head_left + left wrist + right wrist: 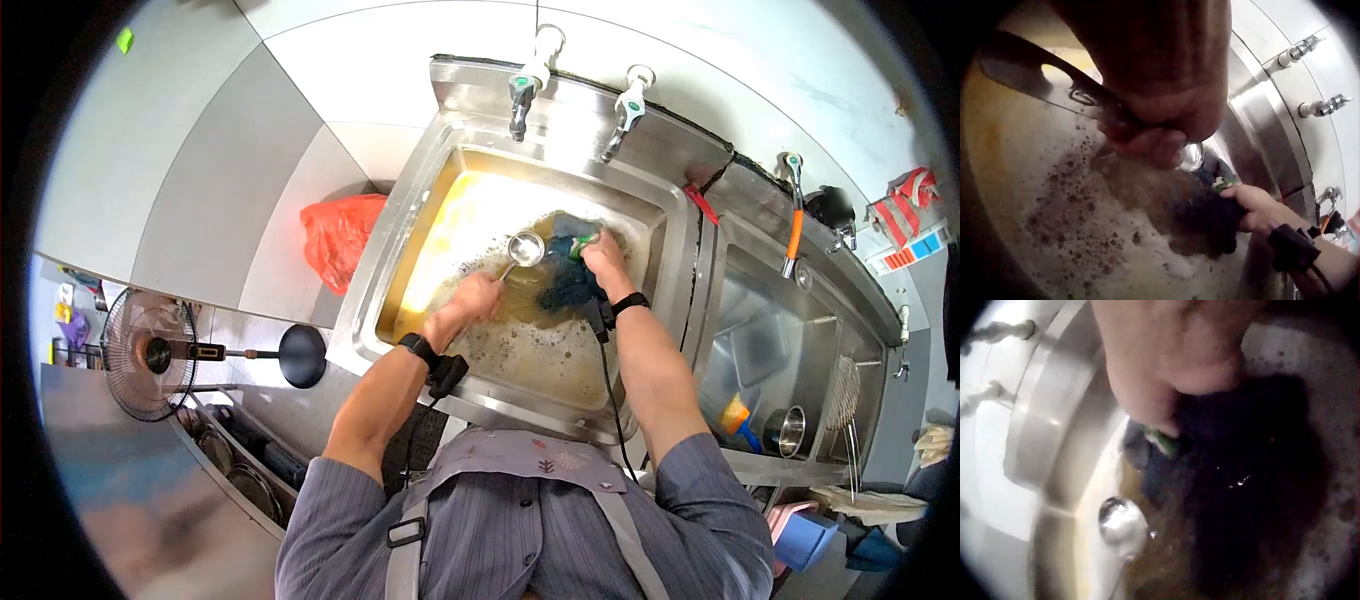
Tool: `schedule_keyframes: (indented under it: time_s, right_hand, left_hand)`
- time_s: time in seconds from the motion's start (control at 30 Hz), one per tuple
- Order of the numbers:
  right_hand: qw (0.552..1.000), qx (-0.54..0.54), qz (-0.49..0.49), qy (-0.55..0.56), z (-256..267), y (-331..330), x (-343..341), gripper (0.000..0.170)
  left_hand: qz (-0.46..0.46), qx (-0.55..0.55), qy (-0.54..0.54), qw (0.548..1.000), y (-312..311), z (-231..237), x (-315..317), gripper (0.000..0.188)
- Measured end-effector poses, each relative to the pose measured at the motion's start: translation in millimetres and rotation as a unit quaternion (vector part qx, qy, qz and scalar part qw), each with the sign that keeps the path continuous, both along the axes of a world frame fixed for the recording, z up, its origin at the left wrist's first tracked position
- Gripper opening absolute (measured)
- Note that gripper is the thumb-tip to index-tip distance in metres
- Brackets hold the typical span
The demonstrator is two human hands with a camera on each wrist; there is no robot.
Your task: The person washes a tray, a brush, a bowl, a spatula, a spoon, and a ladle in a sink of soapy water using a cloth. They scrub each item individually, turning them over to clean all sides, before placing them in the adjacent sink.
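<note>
In the sink [398,240], the ladle [525,249] is gripped by its handle [508,271] in the left hand [478,297], perhaps for steering its bowl [1121,525], while, well apart, a green bit [580,244] at the dark cloth [572,287] is pinched by the right hand [604,262], seemingly for control.

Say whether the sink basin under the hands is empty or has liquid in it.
Has liquid: murky, foamy water spreads across the basin, with a dark cloth partly submerged.

Mostly metal, smooth and shiny.
Satin-bright metal on the sink [412,220], mirror gloss on the spoon [526,249]; thin, crinkled plastic for the left bag [340,235]; matt, striped cloth on the near shirt [500,530].
</note>
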State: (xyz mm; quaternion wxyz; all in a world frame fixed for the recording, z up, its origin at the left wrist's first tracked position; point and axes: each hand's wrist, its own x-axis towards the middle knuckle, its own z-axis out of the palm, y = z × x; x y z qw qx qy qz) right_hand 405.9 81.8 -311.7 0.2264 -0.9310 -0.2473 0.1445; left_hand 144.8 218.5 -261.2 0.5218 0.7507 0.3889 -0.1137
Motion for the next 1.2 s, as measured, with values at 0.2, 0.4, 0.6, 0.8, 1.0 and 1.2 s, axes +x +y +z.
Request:
schedule_keyframes:
  time_s: [0.2, 0.4, 0.6, 0.8, 1.0, 1.2]
  right_hand:
    - [0.938, 0.202, 0.039, 0.281, 81, 1, -61, 0.052]
    - [0.935, 0.081, 0.332, -0.093, 34, 10, -83, 0.055]
    - [0.950, 0.126, 0.284, 0.044, -2, 41, -71, 0.056]
    - [0.939, 0.042, 0.241, 0.240, 40, 36, -56, 0.060]
    - [0.963, 0.098, -0.040, 0.249, -11, 9, -20, 0.052]
    - [0.901, 0.299, -0.027, 0.314, 8, 9, -47, 0.074]
  left_hand:
    - [0.074, -0.173, -0.044, 0.981, 0, -17, 9, 0.030]
    - [0.041, -0.056, 0.006, 0.998, -12, 1, 31, 0.030]
    - [-0.017, 0.146, 0.021, 0.989, -13, -46, 40, 0.036]
    - [-0.002, 0.238, -0.005, 0.971, -3, -40, 36, 0.038]
    - [0.100, -0.026, -0.074, 0.992, 25, -17, 6, 0.029]
    - [0.178, -0.252, -0.141, 0.941, 3, -10, 17, 0.026]
